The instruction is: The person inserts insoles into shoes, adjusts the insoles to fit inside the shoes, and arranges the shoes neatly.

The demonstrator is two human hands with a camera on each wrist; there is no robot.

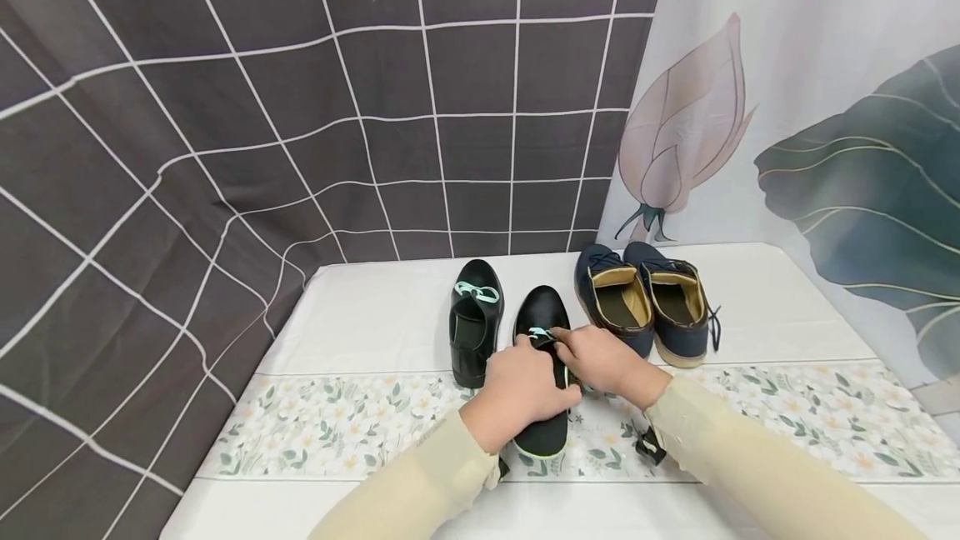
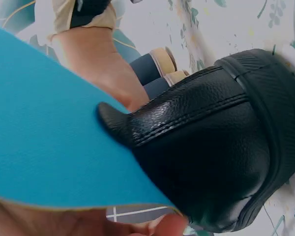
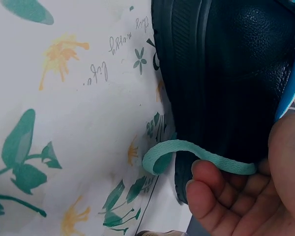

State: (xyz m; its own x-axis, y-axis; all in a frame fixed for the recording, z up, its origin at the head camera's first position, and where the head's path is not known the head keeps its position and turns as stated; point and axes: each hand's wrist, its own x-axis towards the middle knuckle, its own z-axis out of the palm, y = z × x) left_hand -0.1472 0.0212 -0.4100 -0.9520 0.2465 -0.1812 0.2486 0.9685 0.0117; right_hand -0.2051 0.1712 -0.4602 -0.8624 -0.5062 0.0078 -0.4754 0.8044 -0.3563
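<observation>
My left hand (image 1: 521, 386) grips a long insole (image 1: 543, 437), black on top with a blue underside (image 2: 64, 123). The insole's front end runs into the opening of a black leather shoe (image 1: 542, 307), while its rear end sticks out toward me. Beside the laces, my right hand (image 1: 602, 359) holds the shoe at the edge of its opening, fingers curled. A mint-green lace (image 3: 211, 156) loops over the shoe's side by those fingers. In the left wrist view the heel (image 2: 201, 142) stands under the insole. The insole's tip is hidden inside the shoe.
Left of my hands stands the matching black shoe (image 1: 471, 365), its mint lace tied in a bow. A pair of navy shoes (image 1: 682, 340) with tan lining sits at the back right. A floral strip (image 1: 322, 423) crosses the white table; a dark checked curtain (image 1: 390, 140) hangs behind.
</observation>
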